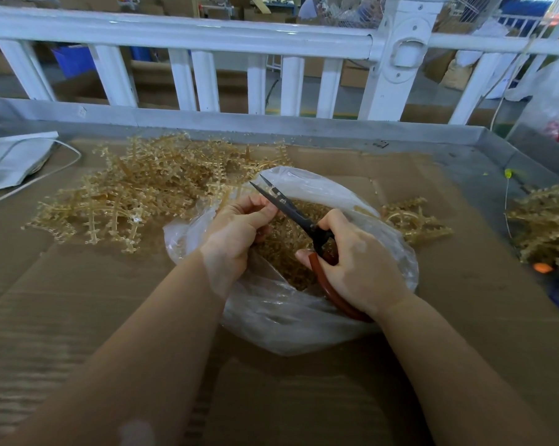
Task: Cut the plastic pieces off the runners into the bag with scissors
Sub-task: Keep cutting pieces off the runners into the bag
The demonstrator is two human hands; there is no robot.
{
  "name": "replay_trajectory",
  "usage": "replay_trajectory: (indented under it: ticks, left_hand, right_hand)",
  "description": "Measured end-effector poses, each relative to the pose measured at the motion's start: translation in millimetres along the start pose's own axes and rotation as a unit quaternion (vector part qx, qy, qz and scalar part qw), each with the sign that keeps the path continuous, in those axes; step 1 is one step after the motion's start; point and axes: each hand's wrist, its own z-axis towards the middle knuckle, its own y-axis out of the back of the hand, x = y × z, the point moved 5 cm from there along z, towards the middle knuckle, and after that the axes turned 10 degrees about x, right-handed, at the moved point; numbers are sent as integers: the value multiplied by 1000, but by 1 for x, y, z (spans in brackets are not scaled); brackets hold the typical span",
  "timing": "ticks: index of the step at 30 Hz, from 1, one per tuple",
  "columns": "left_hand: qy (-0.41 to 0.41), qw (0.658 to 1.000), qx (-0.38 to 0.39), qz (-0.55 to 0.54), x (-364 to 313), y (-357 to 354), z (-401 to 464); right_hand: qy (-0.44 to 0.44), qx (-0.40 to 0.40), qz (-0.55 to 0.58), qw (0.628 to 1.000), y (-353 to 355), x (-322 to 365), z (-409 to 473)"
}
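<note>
A clear plastic bag lies open on the cardboard, holding several small amber cut pieces. My right hand grips the red handles of black-bladed scissors, whose blades stand slightly apart and point up-left over the bag's mouth. My left hand hovers over the bag's left rim with fingers curled, pinching a thin amber runner by the blades; the runner is mostly hidden by the fingers. A large pile of amber runners lies behind and to the left of the bag.
Brown cardboard covers a metal-rimmed table. A smaller heap of runners sits right of the bag, another pile at the right edge. A grey bag with a white cord lies far left. A white railing runs behind.
</note>
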Motion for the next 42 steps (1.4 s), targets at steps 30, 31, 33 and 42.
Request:
replay_trajectory:
  ticks: [30, 31, 33, 42]
  left_hand:
    - [25, 999, 26, -7, 1, -2, 1]
    - [27, 999, 28, -7, 1, -2, 1]
    - [32, 999, 26, -6, 2, -2, 1]
    - [43, 999, 29, -11, 2, -3, -1]
  right_hand:
    - [5, 10, 43, 999, 1, -1, 4]
    - [6, 9, 44, 999, 2, -1, 5]
    - [6, 8, 43, 999, 2, -1, 5]
    - [8, 5, 43, 999, 3, 0, 4]
